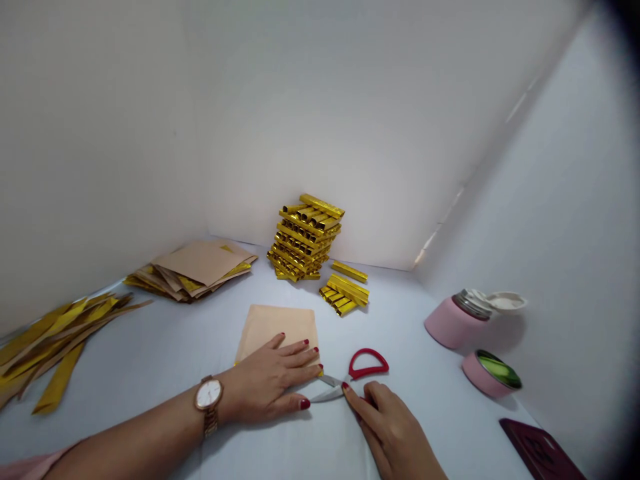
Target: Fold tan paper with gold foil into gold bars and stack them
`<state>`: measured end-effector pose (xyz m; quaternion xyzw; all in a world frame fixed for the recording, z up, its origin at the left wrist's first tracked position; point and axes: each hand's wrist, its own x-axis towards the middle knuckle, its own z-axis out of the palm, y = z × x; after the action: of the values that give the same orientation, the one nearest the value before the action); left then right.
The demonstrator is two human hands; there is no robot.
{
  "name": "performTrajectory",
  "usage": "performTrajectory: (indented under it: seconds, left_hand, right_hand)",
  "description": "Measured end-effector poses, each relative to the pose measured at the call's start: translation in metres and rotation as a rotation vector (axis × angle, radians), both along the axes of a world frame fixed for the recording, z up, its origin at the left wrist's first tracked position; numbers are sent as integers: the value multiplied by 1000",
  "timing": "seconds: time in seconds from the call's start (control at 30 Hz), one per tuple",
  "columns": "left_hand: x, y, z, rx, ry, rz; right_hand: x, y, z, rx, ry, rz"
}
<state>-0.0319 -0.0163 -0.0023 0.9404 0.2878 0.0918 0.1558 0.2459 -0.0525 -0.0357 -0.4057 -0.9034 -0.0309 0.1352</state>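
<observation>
My left hand lies flat, fingers stretched out, across the lower part of a tan paper sheet. A bit of gold shows at the sheet's lower right corner. To the right are scissors with red handles, blades apart and pointing left toward that corner. My right hand is closed at the scissors, its index fingertip on the metal near the pivot. One red loop shows above that hand; the other handle is hidden.
Gold folded-paper tubes form a tall stack, with a smaller pile beside it. Tan and gold sheets and cut strips lie left. On the right are a pink jar, a pink round container and a dark red flat object.
</observation>
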Motion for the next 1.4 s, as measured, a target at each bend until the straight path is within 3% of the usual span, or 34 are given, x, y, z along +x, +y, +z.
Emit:
performTrajectory:
  seconds: [0.23, 0.5, 0.9, 1.07, 1.4]
  left_hand:
    - [-15, -3, 2, -32, 51, 39]
    - [-14, -4, 3, -46, 81, 46]
    - [-16, -4, -2, -9, 22, 47]
    - [-16, -3, -1, -18, 44, 50]
    - [-15, -5, 1, -24, 73, 59]
  right_hand:
    - [0, 1, -6, 54, 41, -10]
    - [-10, 3, 1, 41, 2, 14]
    - [1, 1, -6, 64, -6, 41]
    - [-6, 2, -2, 49, -41, 48]
    - [5, 2, 4, 30, 6, 60]
